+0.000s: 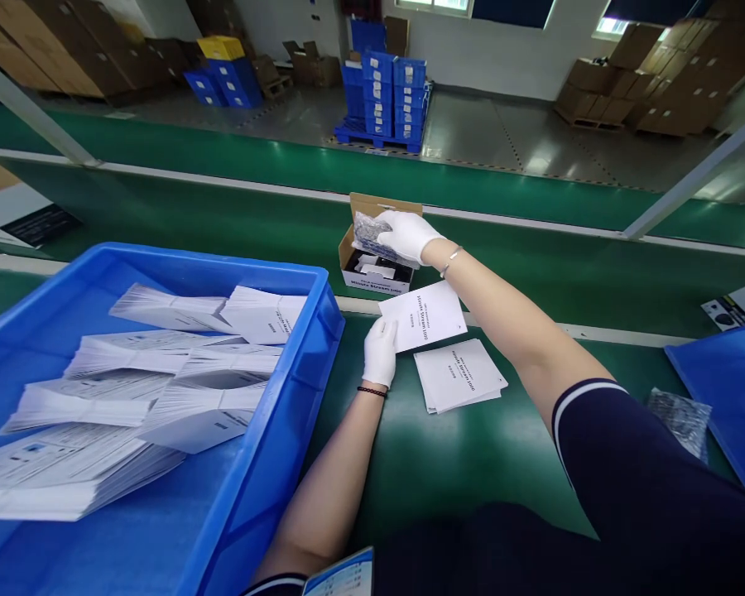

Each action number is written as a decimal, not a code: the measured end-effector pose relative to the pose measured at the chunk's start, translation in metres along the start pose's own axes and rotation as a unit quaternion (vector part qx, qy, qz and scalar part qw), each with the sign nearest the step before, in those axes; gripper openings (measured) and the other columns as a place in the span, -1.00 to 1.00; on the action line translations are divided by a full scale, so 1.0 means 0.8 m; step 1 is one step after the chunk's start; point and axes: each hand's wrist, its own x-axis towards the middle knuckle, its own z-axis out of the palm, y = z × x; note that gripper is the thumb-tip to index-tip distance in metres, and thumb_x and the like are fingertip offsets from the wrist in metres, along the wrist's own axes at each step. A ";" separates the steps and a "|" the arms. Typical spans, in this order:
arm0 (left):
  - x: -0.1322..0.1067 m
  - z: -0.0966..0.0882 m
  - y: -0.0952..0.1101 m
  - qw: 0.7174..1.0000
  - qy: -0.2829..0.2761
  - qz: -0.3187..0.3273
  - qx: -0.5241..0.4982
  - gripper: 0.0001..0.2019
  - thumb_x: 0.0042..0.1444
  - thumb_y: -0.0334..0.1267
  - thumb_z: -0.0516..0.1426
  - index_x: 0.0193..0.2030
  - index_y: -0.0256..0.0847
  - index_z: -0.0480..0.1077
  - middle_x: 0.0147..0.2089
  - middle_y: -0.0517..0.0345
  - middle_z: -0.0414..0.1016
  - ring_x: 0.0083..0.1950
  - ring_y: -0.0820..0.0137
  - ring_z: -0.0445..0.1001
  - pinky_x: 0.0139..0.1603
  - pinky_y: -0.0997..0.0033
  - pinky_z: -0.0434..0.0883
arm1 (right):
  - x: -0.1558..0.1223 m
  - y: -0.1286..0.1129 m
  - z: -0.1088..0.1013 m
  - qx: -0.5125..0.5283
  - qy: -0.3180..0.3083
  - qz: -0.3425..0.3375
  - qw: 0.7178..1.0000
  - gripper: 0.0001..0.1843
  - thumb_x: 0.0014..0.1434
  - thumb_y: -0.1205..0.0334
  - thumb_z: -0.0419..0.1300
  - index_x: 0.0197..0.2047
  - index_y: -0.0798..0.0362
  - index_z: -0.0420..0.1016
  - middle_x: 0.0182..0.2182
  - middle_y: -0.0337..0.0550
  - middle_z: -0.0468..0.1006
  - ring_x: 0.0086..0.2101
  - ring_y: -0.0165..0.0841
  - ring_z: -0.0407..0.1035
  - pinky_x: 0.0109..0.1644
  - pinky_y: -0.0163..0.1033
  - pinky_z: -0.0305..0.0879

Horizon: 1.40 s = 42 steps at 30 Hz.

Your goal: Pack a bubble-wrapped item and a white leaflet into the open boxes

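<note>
Both my hands wear white gloves. My right hand (408,234) reaches out over a small open cardboard box (376,281) on the green belt and is closed on a grey plastic bag (367,231), pressing it into the box. My left hand (380,352) pinches the lower left edge of a white printed booklet (423,314), held just above the table edge near the box. A small stack of the same booklets (459,374) lies flat on the green table (459,463) to the right of my left hand.
A big blue crate (298,389) with several fanned piles of white booklets (161,389) fills the left. Another blue crate (729,389) and a clear bag (680,418) sit at the right. Beyond the belt (223,219) are stacked blue bins (385,95) and cardboard boxes (646,79).
</note>
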 end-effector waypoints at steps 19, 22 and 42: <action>-0.009 0.008 0.006 0.995 -0.064 -0.011 0.078 -0.77 0.22 -0.21 0.09 -0.16 -0.25 0.53 -0.08 -0.01 0.60 -0.04 0.21 0.52 0.01 0.27 0.45 | -0.006 0.082 0.041 -0.190 -0.200 -0.005 0.961 -0.44 0.09 0.20 0.28 0.20 -0.14 0.49 0.03 -0.07 0.56 -0.05 -0.02 0.45 -0.01 0.01 0.37; -0.009 0.008 0.006 0.995 -0.063 -0.009 0.077 -0.78 0.21 -0.22 0.09 -0.17 -0.25 0.53 -0.09 -0.02 0.61 -0.04 0.22 0.52 0.01 0.28 0.45 | -0.011 0.092 0.040 -0.221 -0.172 -0.009 0.960 -0.37 0.02 0.16 0.36 0.20 -0.06 0.49 0.01 0.04 0.55 -0.04 0.07 0.44 -0.02 0.07 0.35; -0.003 0.007 -0.005 0.980 -0.044 -0.055 -0.188 -0.52 0.15 -0.06 0.21 0.16 -0.25 0.44 -0.10 -0.05 0.58 -0.21 0.34 0.56 -0.20 0.39 0.49 | -0.216 0.040 0.044 -0.225 0.004 -0.189 0.956 -0.60 0.37 0.37 -0.11 0.11 0.07 0.47 0.04 0.03 0.54 0.02 -0.13 0.37 0.06 -0.02 0.26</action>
